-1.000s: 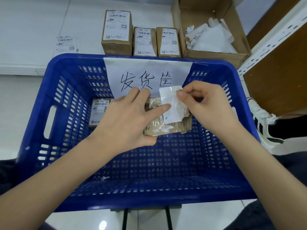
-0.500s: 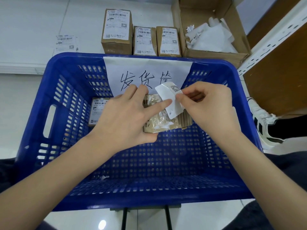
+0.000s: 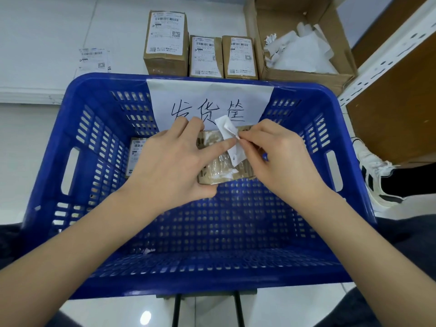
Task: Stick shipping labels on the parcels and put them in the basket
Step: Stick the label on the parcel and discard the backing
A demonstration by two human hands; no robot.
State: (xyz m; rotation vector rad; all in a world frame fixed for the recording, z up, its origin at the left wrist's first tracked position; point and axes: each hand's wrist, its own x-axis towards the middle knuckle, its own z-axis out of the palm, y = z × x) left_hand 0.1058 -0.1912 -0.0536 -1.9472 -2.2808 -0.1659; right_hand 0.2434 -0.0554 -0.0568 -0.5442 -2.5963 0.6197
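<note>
**Both hands on one parcel above the basket**

The left hand [image 3: 172, 166] grips a brown parcel [image 3: 213, 168], thumb under its near edge and fingers curled over the top. The right hand [image 3: 273, 159] pinches a crumpled white label [image 3: 230, 135] between thumb and fingertips, against the left forefinger. Parcel and label are held over the blue basket [image 3: 313, 234], where one labelled parcel [image 3: 136, 152] already lies
</note>
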